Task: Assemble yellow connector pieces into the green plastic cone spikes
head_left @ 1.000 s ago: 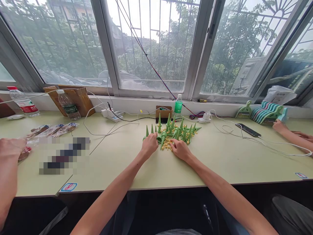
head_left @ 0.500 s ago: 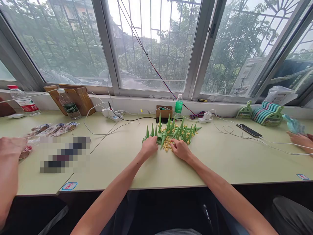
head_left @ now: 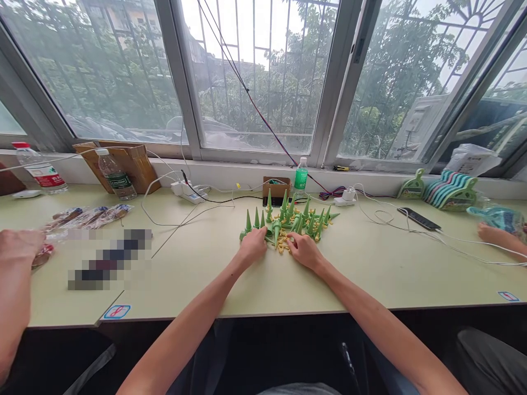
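Containing green items [head_left: 276,182]: small brown cardboard box [head_left: 273,191]
Left hand [head_left: 253,244]: fingers curled at green plastic cones [head_left: 276,232]
Right hand [head_left: 303,248]: fingers curled beside slim yellow pieces [head_left: 281,249]
Both hands' grip: cannot tell

Just past six o'clock, the left hand [head_left: 253,244] hid most of its fingers and the bases of some green cones [head_left: 248,221], so I couldn't tell what it held. Between four and five, anything in the fingers of the right hand [head_left: 305,250] was too small to make out. The yellow pieces [head_left: 281,248] overlapped, some covered by cones. Around half past eight, coarse blurred squares masked an object [head_left: 109,262] on the counter [head_left: 185,263]; farther out that way, a co-worker's forearm [head_left: 14,296] ran out of view. Just after three, another worker's arm [head_left: 508,244] was cut off, beside a smeary turquoise thing [head_left: 496,214].
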`<state>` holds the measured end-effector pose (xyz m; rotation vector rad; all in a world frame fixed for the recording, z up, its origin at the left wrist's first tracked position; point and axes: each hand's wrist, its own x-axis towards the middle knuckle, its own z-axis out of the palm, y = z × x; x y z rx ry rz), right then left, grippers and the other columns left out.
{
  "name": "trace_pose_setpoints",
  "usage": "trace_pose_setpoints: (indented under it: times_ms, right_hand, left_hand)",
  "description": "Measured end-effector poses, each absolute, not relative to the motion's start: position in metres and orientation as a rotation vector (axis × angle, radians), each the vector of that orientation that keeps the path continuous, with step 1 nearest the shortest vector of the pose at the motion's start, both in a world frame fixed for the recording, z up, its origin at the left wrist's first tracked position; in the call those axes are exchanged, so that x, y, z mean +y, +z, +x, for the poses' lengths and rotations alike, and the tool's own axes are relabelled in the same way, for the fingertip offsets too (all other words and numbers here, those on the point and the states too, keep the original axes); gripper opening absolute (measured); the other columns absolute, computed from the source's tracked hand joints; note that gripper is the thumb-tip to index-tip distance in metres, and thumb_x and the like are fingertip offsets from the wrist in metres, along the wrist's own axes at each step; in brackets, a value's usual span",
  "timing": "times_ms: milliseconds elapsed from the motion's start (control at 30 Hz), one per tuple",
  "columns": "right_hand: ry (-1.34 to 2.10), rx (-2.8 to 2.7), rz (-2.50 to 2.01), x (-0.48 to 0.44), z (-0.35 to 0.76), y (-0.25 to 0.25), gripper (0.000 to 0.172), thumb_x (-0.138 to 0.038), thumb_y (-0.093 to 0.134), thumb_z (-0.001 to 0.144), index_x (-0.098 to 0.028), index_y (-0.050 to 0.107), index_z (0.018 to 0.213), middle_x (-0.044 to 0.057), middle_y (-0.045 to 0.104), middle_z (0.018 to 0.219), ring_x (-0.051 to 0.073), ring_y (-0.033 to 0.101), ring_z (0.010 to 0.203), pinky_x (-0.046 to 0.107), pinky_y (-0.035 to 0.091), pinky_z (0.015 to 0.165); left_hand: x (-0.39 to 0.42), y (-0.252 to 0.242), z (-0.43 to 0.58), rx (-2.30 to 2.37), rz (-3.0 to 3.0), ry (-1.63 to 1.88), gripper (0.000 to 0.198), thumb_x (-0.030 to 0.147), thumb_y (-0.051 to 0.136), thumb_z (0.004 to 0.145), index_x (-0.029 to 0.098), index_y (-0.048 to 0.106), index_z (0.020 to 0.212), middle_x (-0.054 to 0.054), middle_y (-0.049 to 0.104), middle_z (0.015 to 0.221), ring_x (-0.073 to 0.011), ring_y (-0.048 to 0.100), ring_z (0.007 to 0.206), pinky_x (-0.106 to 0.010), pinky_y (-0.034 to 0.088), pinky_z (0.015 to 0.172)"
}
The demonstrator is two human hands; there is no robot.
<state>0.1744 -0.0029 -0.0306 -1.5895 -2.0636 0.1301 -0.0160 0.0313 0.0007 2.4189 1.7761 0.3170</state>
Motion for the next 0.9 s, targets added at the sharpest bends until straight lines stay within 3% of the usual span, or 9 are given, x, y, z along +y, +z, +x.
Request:
trace_pose_setpoints:
  times_ms: [267,600,767,900]
  right_hand:
    - [0.132,-2.063,-1.571,-0.001,0.176,-0.033,0.029,-0.028,0.047,0.093,-0.017,0.061,0.116,0.003,0.069,0.070,0.016,0.064,0.065,0.023,0.044,0.068]
    - [0.127,-2.068,-1.583,-0.002,0.175,-0.032,0.028,-0.029,0.046,0.094,-0.018,0.061,0.115,0.003,0.069,0.070,0.016,0.065,0.066,0.023,0.044,0.068]
    - [0.132,-2.068,-1.576,-0.002,0.176,-0.033,0.029,-0.029,0.047,0.094,-0.019,0.061,0.117,0.003,0.069,0.070,0.016,0.065,0.066,0.022,0.044,0.068]
    - [0.143,-2.067,-1.575,-0.001,0.176,-0.033,0.029,-0.028,0.046,0.094,-0.018,0.060,0.117,0.003,0.068,0.068,0.015,0.063,0.063,0.022,0.043,0.066]
  left_hand:
    - [0.030,0.004,-0.016,1.772,2.457,0.412,0.025,0.014,0.043,0.083,0.020,0.059,0.102,-0.010,0.067,0.091,-0.0235,0.064,0.082,-0.028,0.043,0.064]
    - [0.024,0.011,-0.008,1.635,2.538,0.801,0.026,0.031,0.035,0.095,0.020,0.056,0.084,-0.005,0.064,0.076,-0.0181,0.059,0.066,-0.026,0.031,0.055]
    - [0.021,0.015,-0.007,1.574,2.479,0.939,0.032,0.037,0.036,0.096,0.020,0.056,0.077,-0.003,0.058,0.071,-0.0151,0.053,0.063,-0.025,0.035,0.059]
    - [0.020,0.018,-0.007,1.549,2.440,1.150,0.038,0.042,0.035,0.096,0.018,0.056,0.075,-0.006,0.058,0.084,-0.0129,0.052,0.067,-0.024,0.040,0.065]
